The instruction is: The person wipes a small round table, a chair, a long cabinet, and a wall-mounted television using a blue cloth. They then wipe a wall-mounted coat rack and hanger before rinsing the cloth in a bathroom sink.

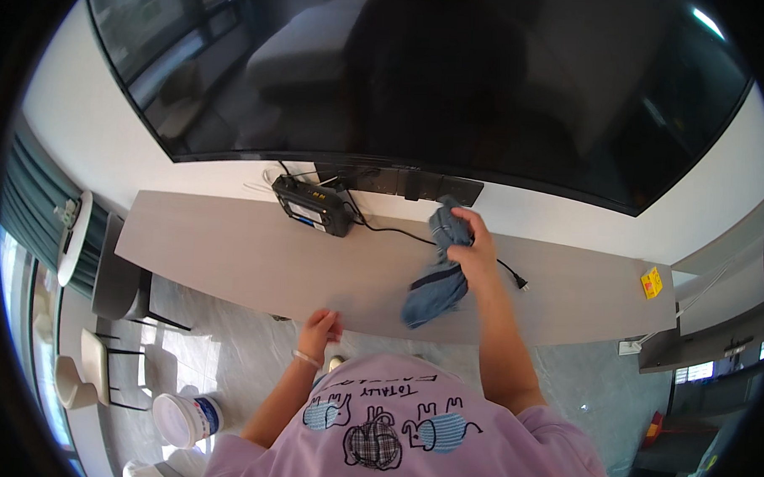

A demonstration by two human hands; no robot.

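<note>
My right hand (478, 254) grips a crumpled blue-grey cloth (440, 291) with a dark stripe, above the wood-toned TV cabinet top (230, 252). The cloth's lower end hangs towards the front edge and is slightly blurred. Beneath the hand and cloth runs a black power cord (395, 231), partly hidden; its plug (520, 283) lies loose to the right. Beside the front edge, my left hand (322, 330) has its fingers curled in, with nothing visible in them.
A large television (413, 82) hangs above the cabinet, over a black wall panel (384, 182). A black boxy device (314, 206) with cables stands at back left, and a small yellow box (651, 283) at far right. Chairs (97, 364) and a white bucket (177, 420) stand on the left floor.
</note>
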